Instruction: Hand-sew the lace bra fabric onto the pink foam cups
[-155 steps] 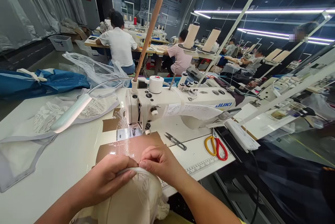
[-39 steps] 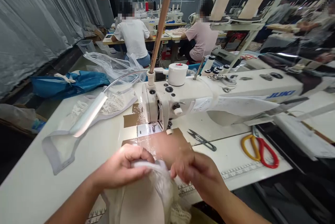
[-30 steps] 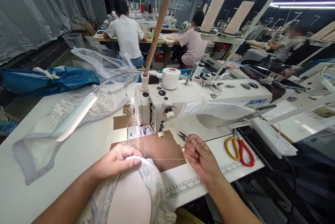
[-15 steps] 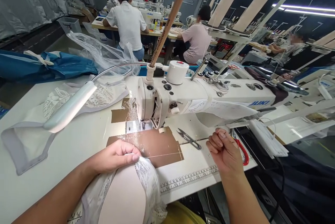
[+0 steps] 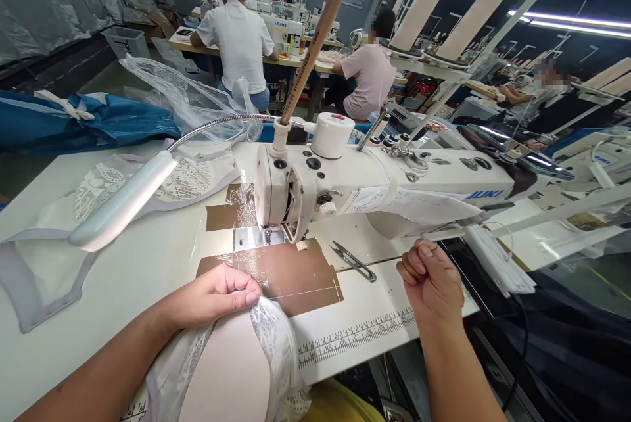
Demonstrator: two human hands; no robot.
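My left hand [image 5: 229, 294] is closed on the edge of a white lace bra [image 5: 276, 336], which has a smooth pale cup [image 5: 227, 369] facing up. The bra hangs over the table's front edge toward my lap. A thin white thread [image 5: 310, 292] runs from beside my left fingertips across the brown tape toward my right side. My right hand [image 5: 431, 284] is raised above the table's right end, its fingers pinched on the thread, whose end is hidden. Between the hands lie thread snips [image 5: 353, 261], untouched. The sewing machine [image 5: 330, 179] stands just beyond, its needle area lit.
Another lace bra piece [image 5: 192, 179] lies at the left under a lamp [image 5: 123, 202]. Brown tape [image 5: 296, 271] covers the bed near the needle. A printed ruler [image 5: 355, 336] follows the front edge. Thread cones [image 5: 419, 11] stand behind. Several people sit at machines farther back.
My right hand has moved slightly right, still pinched, and now covers the red handle seen beside it before. My left hand keeps its hold on the bra. The view has shifted slightly.
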